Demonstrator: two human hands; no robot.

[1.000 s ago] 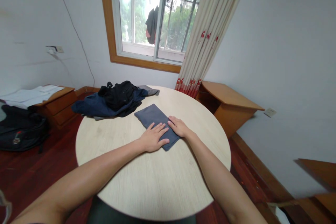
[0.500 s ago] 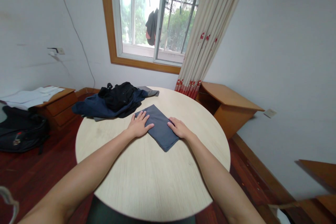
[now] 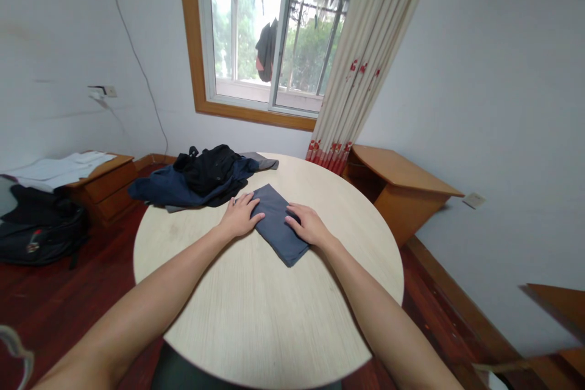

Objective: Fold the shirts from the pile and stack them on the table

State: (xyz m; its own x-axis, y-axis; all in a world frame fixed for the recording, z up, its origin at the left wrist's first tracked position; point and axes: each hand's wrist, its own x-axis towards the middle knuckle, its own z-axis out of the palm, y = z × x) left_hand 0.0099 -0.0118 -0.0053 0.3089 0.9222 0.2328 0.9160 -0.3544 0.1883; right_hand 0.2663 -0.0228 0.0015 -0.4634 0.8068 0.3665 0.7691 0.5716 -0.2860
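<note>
Near the middle of a round table (image 3: 260, 323), outstretched arms (image 3: 365, 286) reach over the near edge to a folded gray cloth (image 3: 280, 231): the left hand (image 3: 239, 217) palm down, thumb out and unclenched, on the cloth's left side, the right hand (image 3: 309, 225) arched over its right edge, grip unclear.

A round, pale wood-grain table (image 3: 269, 311) spreads beneath the grip; beyond it, daylight fills a brown-framed sliding glass window (image 3: 281, 36) beside a cream, red-flowered fabric curtain (image 3: 361, 67). Left of the grip, a low brown wooden drawer unit (image 3: 112, 189) stands on dark-red floorboards (image 3: 50, 298); right, a white wall (image 3: 493, 91) rises.
</note>
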